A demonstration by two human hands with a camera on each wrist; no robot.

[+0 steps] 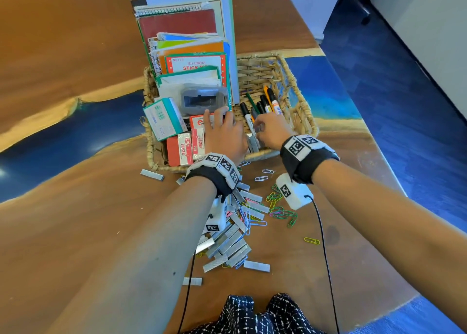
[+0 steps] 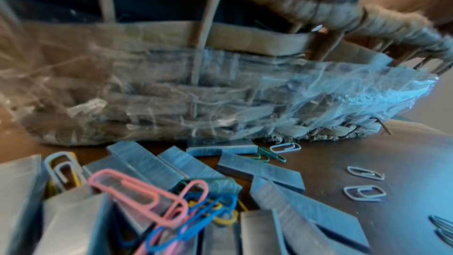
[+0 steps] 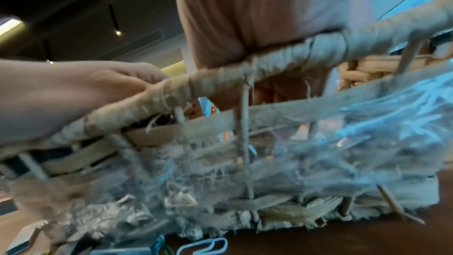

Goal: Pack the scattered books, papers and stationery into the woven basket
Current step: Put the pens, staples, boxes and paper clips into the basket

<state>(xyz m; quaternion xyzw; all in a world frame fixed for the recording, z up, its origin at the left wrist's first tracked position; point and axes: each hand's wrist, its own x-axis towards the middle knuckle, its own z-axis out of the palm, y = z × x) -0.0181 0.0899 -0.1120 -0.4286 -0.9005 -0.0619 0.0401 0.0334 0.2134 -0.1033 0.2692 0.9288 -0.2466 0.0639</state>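
Observation:
The woven basket point(image 1: 298, 98) stands mid-table, and both hands reach over its near rim. Notebooks and papers point(image 1: 182, 30) stand upright in its back left part. Markers point(image 1: 265, 103) lie at its right, with eraser boxes point(image 1: 188, 147) and a teal box point(image 1: 164, 117) at the front left. My left hand point(image 1: 217, 117) rests with spread, straight fingers on a red box inside. My right hand point(image 1: 260, 128) has its fingers curled, pinching grey staple strips point(image 1: 253, 142) held on end in the basket. The wrist views show mostly the basket wall point(image 2: 171, 84) and rim point(image 3: 220, 77).
Several loose staple strips point(image 1: 232, 245) and coloured paper clips point(image 1: 280, 207) lie on the wooden table in front of the basket, under my forearms. The strips point(image 2: 152, 164) and a pink clip point(image 2: 137, 195) show close up. The table edge runs along the right, with blue floor beyond.

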